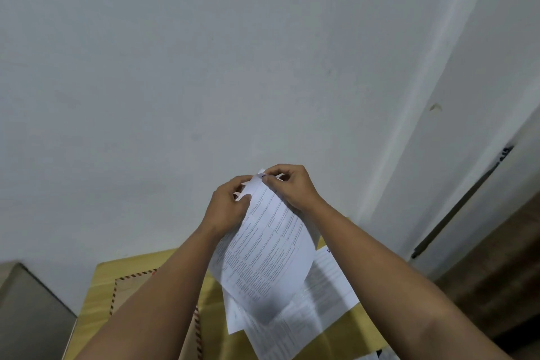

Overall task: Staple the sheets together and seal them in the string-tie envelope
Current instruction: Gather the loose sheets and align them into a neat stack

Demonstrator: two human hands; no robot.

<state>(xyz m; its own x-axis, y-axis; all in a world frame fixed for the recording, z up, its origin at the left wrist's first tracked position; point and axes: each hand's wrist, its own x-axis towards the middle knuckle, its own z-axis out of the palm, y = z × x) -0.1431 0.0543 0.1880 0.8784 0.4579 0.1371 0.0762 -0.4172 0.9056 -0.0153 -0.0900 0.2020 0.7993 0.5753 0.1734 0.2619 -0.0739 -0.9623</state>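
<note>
Pinching sheets' (268,248) top corner: left hand (228,207), right hand (292,187), raised above envelope (131,286).

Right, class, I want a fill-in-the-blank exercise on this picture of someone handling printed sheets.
1. Both hands pinch the ___ edge of the raised sheets.
2. More printed sheets lie on the ___ table.
3. The envelope under the left forearm has a ___ striped border.

Missing words: top; yellow; red
</note>
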